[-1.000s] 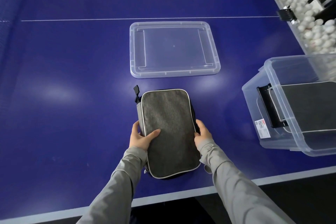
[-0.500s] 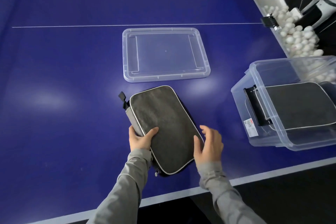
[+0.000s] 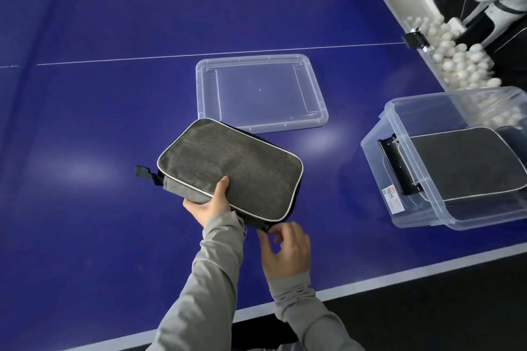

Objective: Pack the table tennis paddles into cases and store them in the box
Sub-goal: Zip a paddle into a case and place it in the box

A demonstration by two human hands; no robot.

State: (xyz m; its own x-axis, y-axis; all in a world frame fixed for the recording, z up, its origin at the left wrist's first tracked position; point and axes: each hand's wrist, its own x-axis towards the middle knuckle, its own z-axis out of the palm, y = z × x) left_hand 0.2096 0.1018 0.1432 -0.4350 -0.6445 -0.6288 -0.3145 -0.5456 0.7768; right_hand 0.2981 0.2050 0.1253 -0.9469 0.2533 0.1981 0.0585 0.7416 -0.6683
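Turned crosswise on the bench (image 3: 85, 122) since a second ago, the grey case (image 3: 231, 168) is clamped by the left hand (image 3: 209, 202) while the right hand (image 3: 285, 248), grip loose, nears the zipper pull (image 3: 265, 227); pinch it firmly, keep the case steady.

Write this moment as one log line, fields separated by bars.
left hand: holds grey paddle case | right hand: at zipper pull | clear box: one case inside | lid: off, on table
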